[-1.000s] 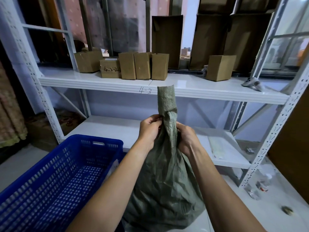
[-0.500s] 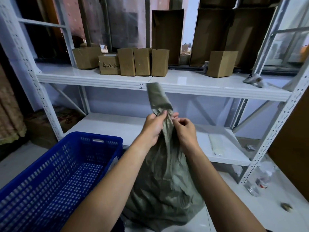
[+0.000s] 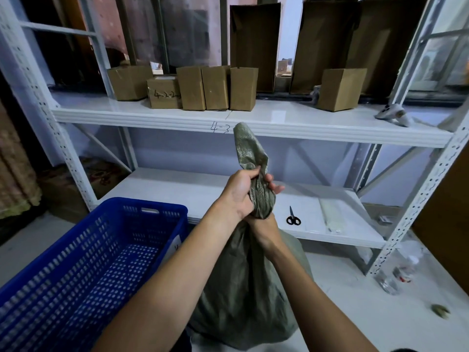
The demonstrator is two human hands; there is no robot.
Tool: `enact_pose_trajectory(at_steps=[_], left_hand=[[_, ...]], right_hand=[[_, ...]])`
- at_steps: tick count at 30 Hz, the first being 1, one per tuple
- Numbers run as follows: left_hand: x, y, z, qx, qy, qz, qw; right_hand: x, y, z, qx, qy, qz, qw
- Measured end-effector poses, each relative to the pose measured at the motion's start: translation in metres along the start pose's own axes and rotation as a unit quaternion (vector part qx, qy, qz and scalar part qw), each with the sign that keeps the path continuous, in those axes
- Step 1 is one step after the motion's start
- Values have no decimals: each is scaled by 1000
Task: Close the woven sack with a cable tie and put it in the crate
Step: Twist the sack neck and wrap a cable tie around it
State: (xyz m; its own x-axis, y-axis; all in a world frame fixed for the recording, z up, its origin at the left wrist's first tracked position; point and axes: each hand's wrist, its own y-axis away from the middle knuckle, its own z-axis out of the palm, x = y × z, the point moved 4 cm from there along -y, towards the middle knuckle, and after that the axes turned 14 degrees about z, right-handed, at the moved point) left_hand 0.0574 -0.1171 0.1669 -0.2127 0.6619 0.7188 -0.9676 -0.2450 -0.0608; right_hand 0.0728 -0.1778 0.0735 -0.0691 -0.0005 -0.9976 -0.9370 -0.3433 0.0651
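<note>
1. Blue perforated plastic crate: stood on the floor at your far left, nothing visible inside but a white paper label against its right wall.

2. Your left hand: fist wrapped tight around the gathered neck of the sack, upper of the two grips, fingers curling round the far side.

3. Grey-green woven sack: sat on the floor between your forearms, just right of the crate and not in it. Its neck was twisted into a rope and its loose mouth rose above your left fist, in line with the edge of the upper shelf marked "4-3". No tie could be made out on the neck.

4. Your right hand: clenched on the same neck directly below the left hand, touching it.

5. Small black-handled scissors: lay on the lower shelf of the white metal shelving rack, right of your hands.

6. Bundle of pale cable ties: lay on the same shelf, right of the scissors.

7. Row of brown cardboard boxes: stood on the upper shelf.
</note>
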Motion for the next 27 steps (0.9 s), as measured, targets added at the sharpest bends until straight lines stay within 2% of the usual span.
enact_pose_trajectory(at_steps=[5,10,13,17,21,23,27], left_hand=[[12,-17,-9,21,20,8,1000],[31,-37,-11,31,-40,41,998],[38,-47,-3,17,-135,62,989],[32,-42,21,-54,-203,65,975],[27,-35,17,-88,-243,125,958],[19,-32,-2,-101,-296,152,938],[-22,-2,-65,-130,-406,100,899]], right_hand=[[-2,-3,-5,-13,7,49,999],[-9,-3,-1,-66,-3,66,996],[-10,-3,2,-27,65,63,996],[-14,-12,1,25,54,59,997],[-5,-21,-9,75,21,121,990],[1,-21,-12,86,-23,156,984],[8,-20,-20,91,-102,193,972]])
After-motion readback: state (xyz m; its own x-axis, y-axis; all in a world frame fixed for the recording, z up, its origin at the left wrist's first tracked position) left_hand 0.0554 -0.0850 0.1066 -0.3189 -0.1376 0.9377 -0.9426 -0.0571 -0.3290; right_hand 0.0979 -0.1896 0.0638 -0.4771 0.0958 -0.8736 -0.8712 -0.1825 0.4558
